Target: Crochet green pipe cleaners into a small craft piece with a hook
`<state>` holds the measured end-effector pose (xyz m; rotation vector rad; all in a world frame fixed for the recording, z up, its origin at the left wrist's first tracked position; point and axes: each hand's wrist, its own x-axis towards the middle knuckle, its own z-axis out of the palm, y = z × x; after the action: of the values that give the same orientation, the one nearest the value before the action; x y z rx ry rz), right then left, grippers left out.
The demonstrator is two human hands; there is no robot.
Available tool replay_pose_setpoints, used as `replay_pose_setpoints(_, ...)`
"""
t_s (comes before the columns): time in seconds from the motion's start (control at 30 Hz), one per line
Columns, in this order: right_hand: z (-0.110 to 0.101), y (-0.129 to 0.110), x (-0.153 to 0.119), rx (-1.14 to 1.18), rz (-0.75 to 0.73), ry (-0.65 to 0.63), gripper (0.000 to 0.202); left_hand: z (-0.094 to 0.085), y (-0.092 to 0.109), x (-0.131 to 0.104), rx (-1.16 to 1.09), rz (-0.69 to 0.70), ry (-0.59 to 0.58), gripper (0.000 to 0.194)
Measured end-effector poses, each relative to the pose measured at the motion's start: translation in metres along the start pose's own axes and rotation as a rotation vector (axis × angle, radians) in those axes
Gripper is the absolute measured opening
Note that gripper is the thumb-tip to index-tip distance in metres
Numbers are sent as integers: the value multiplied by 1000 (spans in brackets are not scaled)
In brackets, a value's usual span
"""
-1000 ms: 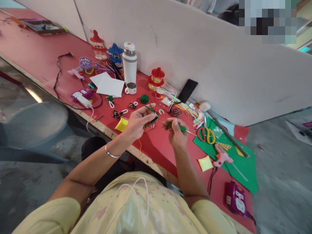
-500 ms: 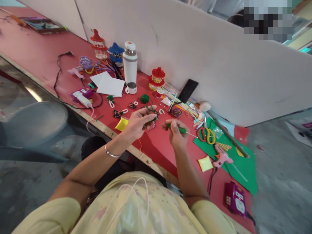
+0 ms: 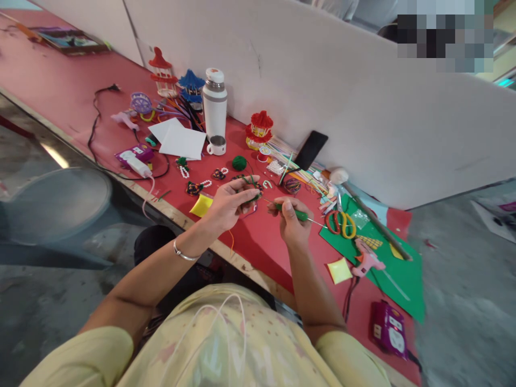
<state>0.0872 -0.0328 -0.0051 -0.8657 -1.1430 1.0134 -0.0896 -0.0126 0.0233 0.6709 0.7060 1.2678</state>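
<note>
A pale partition [image 3: 371, 123] lines the far side of the red table [image 3: 60, 86]; left, a grey stool [image 3: 60, 207] stands on grey floor [image 3: 459, 285].

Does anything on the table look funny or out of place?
Maybe the pale cable by the white plug: it droops over the red table's near edge and might snag. I see no clear spill or damage.

Green tool hndl [image 3: 300, 215] looks like smooth plastic w/ metal shaft [image 3: 316, 221]; yarn ball [image 3: 239, 163] is matt, rough; bracelet [image 3: 184, 256] is shiny metal.
</note>
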Motion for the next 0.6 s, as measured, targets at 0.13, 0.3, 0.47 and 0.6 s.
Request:
replay_pose_setpoints(0.13, -1, 0, 0, -28, 15, -1, 31, 1, 0, 0, 1, -4, 3, 52)
replay_pose_setpoints(0.3, -1, 0, -1, -16, 8, 5, 31, 0, 0, -1, -6, -21, 7, 51)
replay_pose_setpoints(0.47, -1, 0, 0, -7, 8, 7, 30, 0, -1, 0, -19, -27, -3, 50)
replay_pose_setpoints(0.6, 0, -1, 0, 26, 4, 2, 27, -2, -2, 1, -39, -36, -24, 47)
